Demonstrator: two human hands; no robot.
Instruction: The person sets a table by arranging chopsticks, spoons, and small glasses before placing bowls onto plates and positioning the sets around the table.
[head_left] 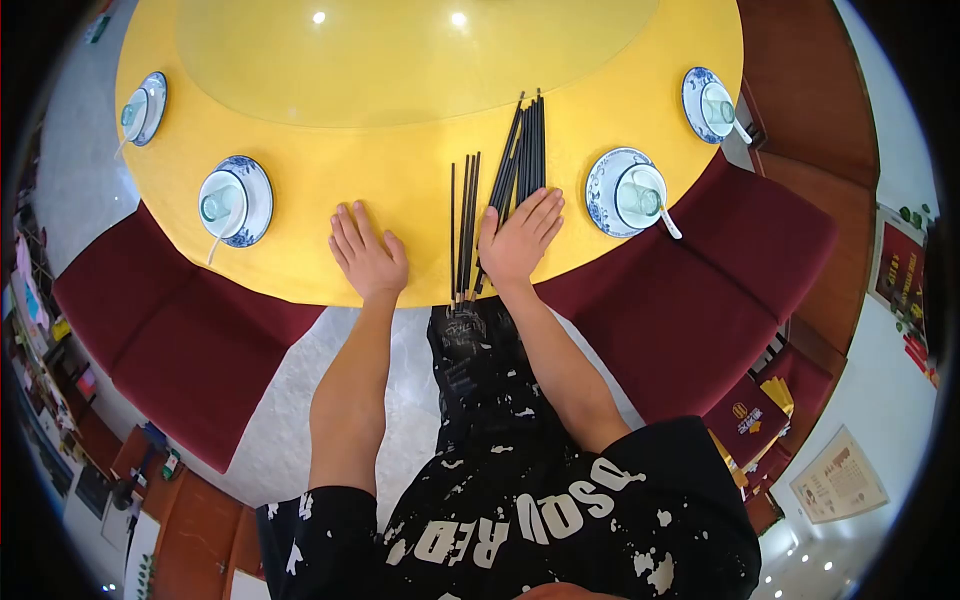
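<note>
Black chopsticks lie on the yellow tablecloth in two groups. The larger bundle (531,150) is fanned a little, and my right hand (520,240) rests on its lower part, fingers extended and thumb apart. To its left, several chopsticks (468,215) lie roughly parallel, their near ends at the table's front edge. My left hand (369,252) is flat on the cloth left of them, fingers spread, holding nothing. Whether the right palm covers more chopsticks is hidden.
Plates with bowls and glasses stand at near left (262,200), near right (603,185), far left (153,105) and far right (694,95). A glass turntable (400,60) covers the table's middle. Dark red chairs (190,330) (680,290) flank me.
</note>
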